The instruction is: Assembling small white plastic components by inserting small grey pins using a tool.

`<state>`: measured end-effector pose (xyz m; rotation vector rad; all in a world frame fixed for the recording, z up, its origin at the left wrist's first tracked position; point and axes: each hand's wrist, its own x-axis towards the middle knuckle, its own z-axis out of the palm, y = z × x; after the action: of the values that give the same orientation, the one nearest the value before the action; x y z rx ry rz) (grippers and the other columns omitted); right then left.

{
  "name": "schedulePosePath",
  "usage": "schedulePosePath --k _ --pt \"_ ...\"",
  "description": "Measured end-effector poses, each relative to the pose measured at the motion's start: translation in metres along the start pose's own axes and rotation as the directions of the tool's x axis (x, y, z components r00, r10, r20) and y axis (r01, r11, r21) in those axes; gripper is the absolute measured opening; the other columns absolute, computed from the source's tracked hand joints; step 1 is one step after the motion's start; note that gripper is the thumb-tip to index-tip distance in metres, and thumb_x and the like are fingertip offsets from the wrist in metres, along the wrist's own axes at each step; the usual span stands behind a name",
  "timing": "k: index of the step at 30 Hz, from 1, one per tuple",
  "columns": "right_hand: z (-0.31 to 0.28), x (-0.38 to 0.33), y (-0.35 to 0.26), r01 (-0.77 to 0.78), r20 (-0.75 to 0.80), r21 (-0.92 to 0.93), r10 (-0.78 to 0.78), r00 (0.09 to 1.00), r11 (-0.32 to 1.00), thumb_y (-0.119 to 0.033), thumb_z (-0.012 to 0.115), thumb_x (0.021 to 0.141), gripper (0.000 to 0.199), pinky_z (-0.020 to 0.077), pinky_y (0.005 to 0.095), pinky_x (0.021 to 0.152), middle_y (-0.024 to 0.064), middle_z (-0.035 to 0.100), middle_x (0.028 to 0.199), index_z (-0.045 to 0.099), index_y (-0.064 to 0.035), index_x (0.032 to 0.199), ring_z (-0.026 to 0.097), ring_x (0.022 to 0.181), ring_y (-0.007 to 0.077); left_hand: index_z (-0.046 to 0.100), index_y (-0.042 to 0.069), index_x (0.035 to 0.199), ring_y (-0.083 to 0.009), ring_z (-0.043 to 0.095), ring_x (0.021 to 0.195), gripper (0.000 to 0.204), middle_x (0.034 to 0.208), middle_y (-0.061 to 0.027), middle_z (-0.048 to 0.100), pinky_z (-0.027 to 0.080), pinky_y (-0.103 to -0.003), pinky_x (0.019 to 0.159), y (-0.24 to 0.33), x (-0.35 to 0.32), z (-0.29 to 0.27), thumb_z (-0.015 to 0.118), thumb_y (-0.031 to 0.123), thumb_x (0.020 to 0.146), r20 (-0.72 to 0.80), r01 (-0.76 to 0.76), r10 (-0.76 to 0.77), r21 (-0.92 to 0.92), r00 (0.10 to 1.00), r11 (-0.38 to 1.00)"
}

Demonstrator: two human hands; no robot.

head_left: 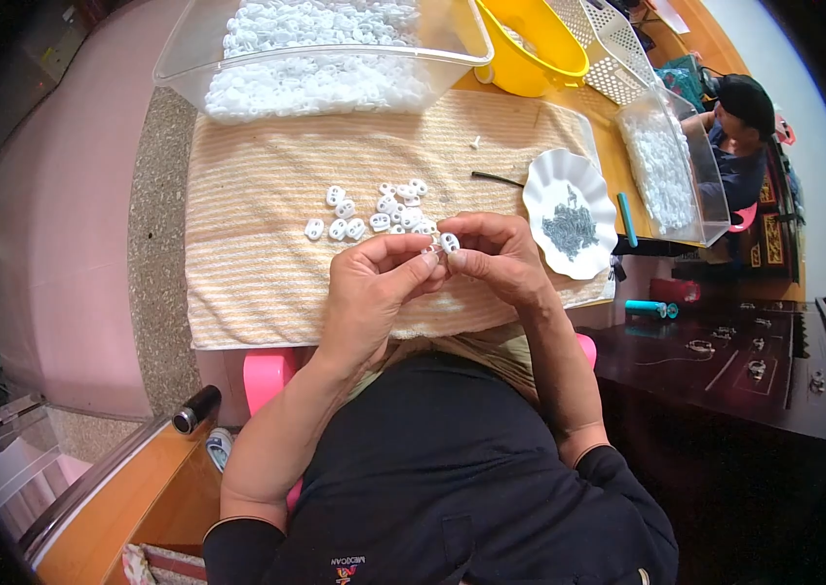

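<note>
My two hands meet over the near part of a striped towel. Between the thumb and forefinger of my right hand [500, 258] is a white oval plastic piece with two holes [449, 243]. The fingers of my left hand [381, 278] are pinched together right beside it, with a small whitish bit showing at the tips, too small to name. Just beyond my fingers lies a loose group of similar white two-holed pieces [380, 222]. To the right, a white scalloped dish [595, 175] holds a heap of tiny grey pieces [570, 228].
The striped towel [257, 195] covers the table. A large clear bin [471, 49] of white parts stands at the back, near a yellow basket [569, 73]. Another clear bin [710, 195] is at right, before a co-worker [739, 136]. A black stick [498, 178] lies by the dish.
</note>
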<state>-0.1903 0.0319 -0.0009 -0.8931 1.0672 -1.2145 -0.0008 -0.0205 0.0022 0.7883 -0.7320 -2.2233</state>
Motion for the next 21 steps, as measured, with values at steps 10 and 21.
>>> schedulePosePath --k 10,21 --pt "0.0035 -0.0007 -0.0022 -0.018 -0.027 -0.025 0.017 0.999 1.0 -0.002 0.069 0.084 0.035 0.054 0.0289 0.083 0.0124 0.068 0.102 0.06 0.0064 0.117 0.067 0.091 0.0177 0.065 -0.003 0.101 -0.0142 0.068 0.078 0.015 0.091 -0.0106 0.069 0.059 -0.025 0.072 -0.0002 0.0002 -0.0006 0.066 0.002 0.086 0.014 -0.009 0.009 -0.005 1.0 1.0" --pt "0.0052 -0.0011 -0.0031 -0.025 -0.031 0.028 0.026 0.999 0.999 0.0 0.068 0.084 0.035 0.0542 0.0282 0.081 0.0132 0.069 0.099 0.06 0.006 0.117 0.067 0.088 0.0171 0.065 -0.003 0.101 -0.0136 0.068 0.077 0.015 0.091 -0.0107 0.069 0.058 -0.025 0.071 -0.0002 0.0003 -0.0009 0.066 0.002 0.086 0.013 -0.014 0.013 0.0 1.0 1.0"
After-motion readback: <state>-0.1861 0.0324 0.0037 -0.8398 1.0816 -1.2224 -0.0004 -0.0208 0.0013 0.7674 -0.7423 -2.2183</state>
